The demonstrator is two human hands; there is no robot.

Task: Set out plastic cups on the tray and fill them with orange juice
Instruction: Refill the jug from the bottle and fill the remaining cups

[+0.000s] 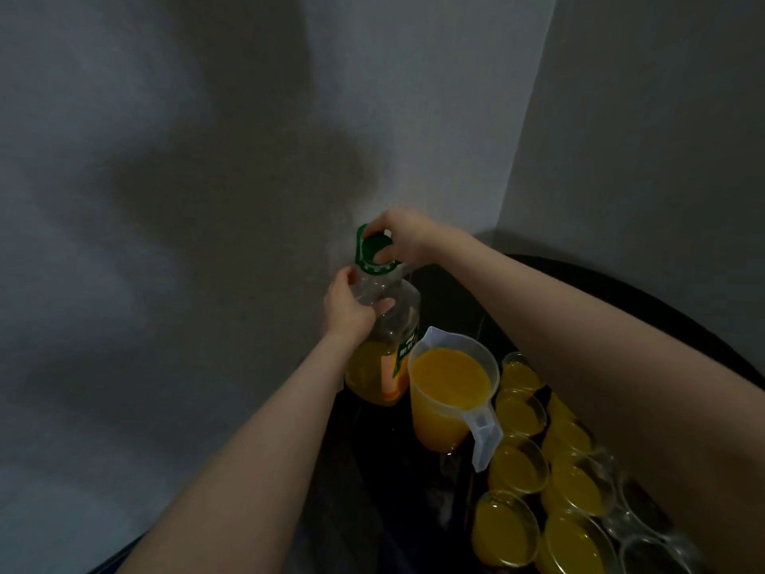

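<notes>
Head view, dim light. At the centre of the frame stood a clear plastic juice bottle (383,325), upright or slightly tilted, its lower third holding orange juice and its upper part empty. The left hand (352,304) gripped the bottle's shoulder, fingers and thumb curled round the clear plastic. The right hand (403,238) was at the bottle's mouth, its fingertips pinching the green cap (376,247); whether the cap was seated on the neck or loose could not be told. A green carry ring (361,242) rose beside the cap at the neck.

Just right of the bottle, below centre, a translucent measuring jug (451,391) stood nearly full of orange juice, spout toward the bottle and handle toward the lower right. At lower right, partly covered by the right forearm, filled plastic cups (519,412) stood close together in rows, each holding orange juice; further toward the lower right edge were clear empty cups (645,548). The surface under them was dark and a tray could not be made out. A grey wall (165,200) filled the upper frame.
</notes>
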